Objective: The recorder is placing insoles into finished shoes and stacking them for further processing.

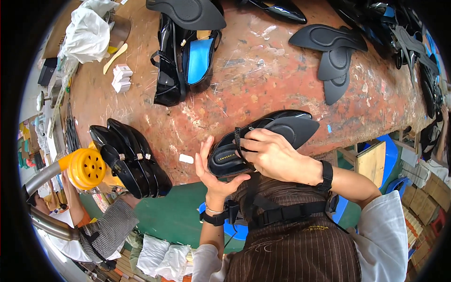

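A glossy black pointed shoe (296, 113) lies across the near edge of the table, its heel to the left and a black insole pad in the heel. My left hand (217, 185) cups the heel, thumb along the near side and fingers up the far side. My right hand (275, 155) is closed over the shoe's opening, its fingertips at the upright black strap (237, 140); they seem to pinch it, though the contact is partly hidden. Beside that hand, a loose dark moulded insole (296, 130) rests over the toe part.
Several black shoes (134, 162) stand together at the left, near a yellow lamp-like fixture (86, 168). Beyond are a shoe with a blue lining (199, 61), stacked dark insoles (336, 51), small white boxes (121, 78) and a white tag (186, 159). Another person (70, 207) is at lower left.
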Motion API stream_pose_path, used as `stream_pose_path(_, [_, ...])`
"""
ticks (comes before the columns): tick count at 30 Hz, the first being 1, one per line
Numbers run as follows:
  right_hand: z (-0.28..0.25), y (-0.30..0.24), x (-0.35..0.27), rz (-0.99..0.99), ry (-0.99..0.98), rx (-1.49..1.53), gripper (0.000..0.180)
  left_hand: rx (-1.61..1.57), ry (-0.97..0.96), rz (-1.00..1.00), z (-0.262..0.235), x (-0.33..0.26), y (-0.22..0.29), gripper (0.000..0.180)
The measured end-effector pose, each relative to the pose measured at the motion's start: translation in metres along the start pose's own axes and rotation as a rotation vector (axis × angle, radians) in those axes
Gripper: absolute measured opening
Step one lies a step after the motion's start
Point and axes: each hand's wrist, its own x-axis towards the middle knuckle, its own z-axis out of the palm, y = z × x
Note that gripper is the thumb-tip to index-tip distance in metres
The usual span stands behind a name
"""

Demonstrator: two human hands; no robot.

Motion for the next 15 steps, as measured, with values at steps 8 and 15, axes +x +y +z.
stream_pose_path(8, [0.002,-0.008,0.002,-0.05,-0.003,-0.074,0.032,-0.025,-0.015,0.016,-0.005,0.002,-0.003,0.128])
stream_pose_path(15, [0.013,0.009,0.028,-0.431,-0.172,0.077,0.043,0.076,-0.12,0.048,-0.014,0.017,0.006,0.085])
